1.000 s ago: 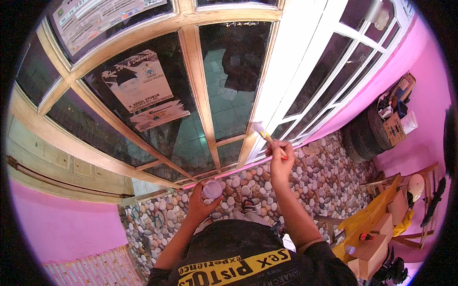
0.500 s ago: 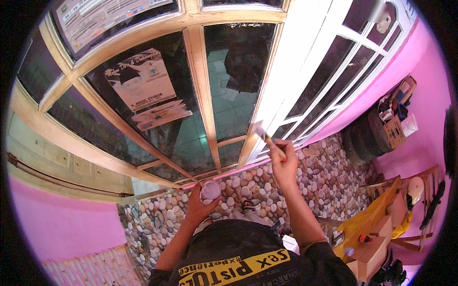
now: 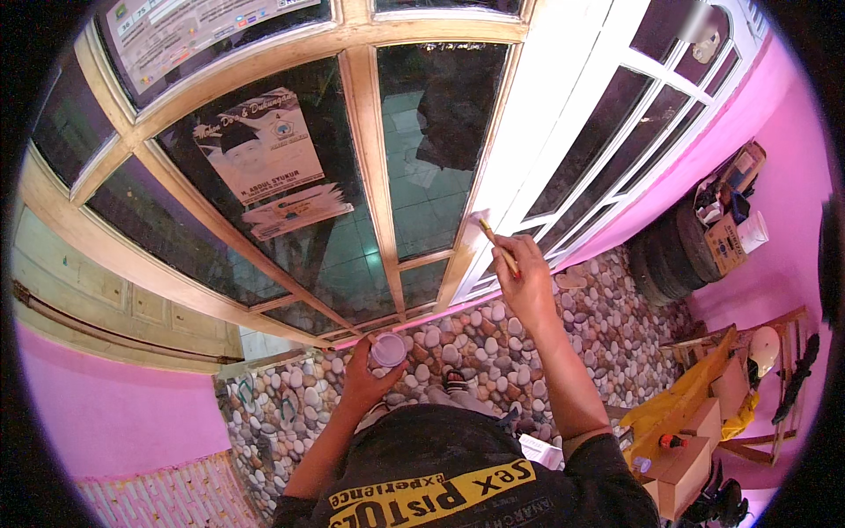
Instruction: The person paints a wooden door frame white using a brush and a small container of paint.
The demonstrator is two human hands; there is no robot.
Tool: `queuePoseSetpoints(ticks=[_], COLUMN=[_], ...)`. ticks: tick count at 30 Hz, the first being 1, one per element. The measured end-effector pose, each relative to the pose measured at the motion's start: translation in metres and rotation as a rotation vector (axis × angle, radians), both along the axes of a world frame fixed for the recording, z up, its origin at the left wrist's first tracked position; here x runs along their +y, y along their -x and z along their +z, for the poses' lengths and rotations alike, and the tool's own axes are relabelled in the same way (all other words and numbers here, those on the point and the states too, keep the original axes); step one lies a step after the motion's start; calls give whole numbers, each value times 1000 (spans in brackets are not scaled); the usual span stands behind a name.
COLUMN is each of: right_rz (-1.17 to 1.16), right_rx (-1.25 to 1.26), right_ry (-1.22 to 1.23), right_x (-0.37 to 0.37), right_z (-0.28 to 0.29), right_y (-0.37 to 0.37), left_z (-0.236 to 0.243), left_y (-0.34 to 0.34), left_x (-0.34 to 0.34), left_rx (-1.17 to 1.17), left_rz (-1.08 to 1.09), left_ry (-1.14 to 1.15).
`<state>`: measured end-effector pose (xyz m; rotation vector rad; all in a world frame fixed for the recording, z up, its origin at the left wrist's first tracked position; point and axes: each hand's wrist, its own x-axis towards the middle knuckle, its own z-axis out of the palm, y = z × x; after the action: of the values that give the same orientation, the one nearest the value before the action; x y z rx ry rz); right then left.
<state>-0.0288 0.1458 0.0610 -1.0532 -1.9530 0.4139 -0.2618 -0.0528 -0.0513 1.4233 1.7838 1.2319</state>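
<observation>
My right hand [image 3: 526, 274] grips a paintbrush [image 3: 500, 245] by its wooden handle. The pale bristles touch the wooden frame [image 3: 476, 231] where bare wood meets white paint. Down at the left, my left hand [image 3: 370, 370] is wrapped round a small clear plastic cup [image 3: 388, 349] with whitish stuff in it, held in front of me at about waist height. Left of the brush, a dark glass pane [image 3: 427, 167] fills the unpainted wooden window frame. On its right, the white-painted frame [image 3: 553, 106] runs upward.
Posters [image 3: 264, 154] are stuck to the glass. Stacked tyres [image 3: 673, 251] stand right, with a cardboard box [image 3: 726, 245] on top. Lower right are a wooden rack, yellow cloth [image 3: 673, 405], a cardboard carton [image 3: 682, 466] and a cap [image 3: 764, 349]. Pebble-patterned floor [image 3: 480, 343] lies below.
My right hand and the brush have shifted slightly up and toward the right, and the bristles sit a little higher on the frame. The left hand with the cup has hardly moved.
</observation>
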Motion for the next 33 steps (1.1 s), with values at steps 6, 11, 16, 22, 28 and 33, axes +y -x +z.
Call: queuePoseSetpoints(ticks=[6, 11, 16, 22, 28, 33], right_rz=[55, 15, -56, -26, 204, 260], right_rx=[-88, -60, 77, 404, 87, -97], right_ry=[25, -44, 25, 423, 267, 225], right_x=[-9, 6, -21, -66, -91, -88], right_z=[-18, -6, 36, 41, 47, 36], right_y=[-11, -3, -13, -35, -9, 6], left_z=[4, 6, 1, -10, -7, -2], left_y=[0, 0, -2, -8, -13, -25], left_x=[2, 5, 11, 41, 60, 67], left_rx=[21, 53, 16, -11, -13, -102], left_rz=[-7, -23, 7, -53, -187, -211], left_ry=[-16, -17, 50, -115, -174, -156])
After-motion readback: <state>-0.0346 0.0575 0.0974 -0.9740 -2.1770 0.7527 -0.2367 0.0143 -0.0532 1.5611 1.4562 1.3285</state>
